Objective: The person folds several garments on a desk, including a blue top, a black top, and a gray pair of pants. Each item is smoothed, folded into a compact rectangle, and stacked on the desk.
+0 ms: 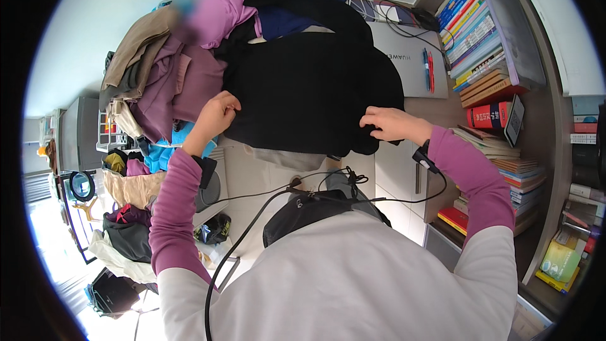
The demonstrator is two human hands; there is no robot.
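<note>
A black cloth garment (293,90) lies spread out in front of me, over other clothes, with a grey cloth (293,158) showing under its near edge. At its left edge, my left hand (218,112) pinches the fabric between thumb and fingers. My right hand (389,123) rests at the garment's lower right side with its fingers bent against the cloth. Whether fabric is gripped between those fingers cannot be made out. A black sleeve (303,2) of the garment lies folded across the far side, next to navy cloth (284,21).
Mauve (199,85), pink (232,7) and brown clothes (139,40) are heaped at left. A closed Huawei laptop (409,66) bearing two pens (428,71) lies at right, beside a row of books (473,33). Black cables (265,194) cross before my body.
</note>
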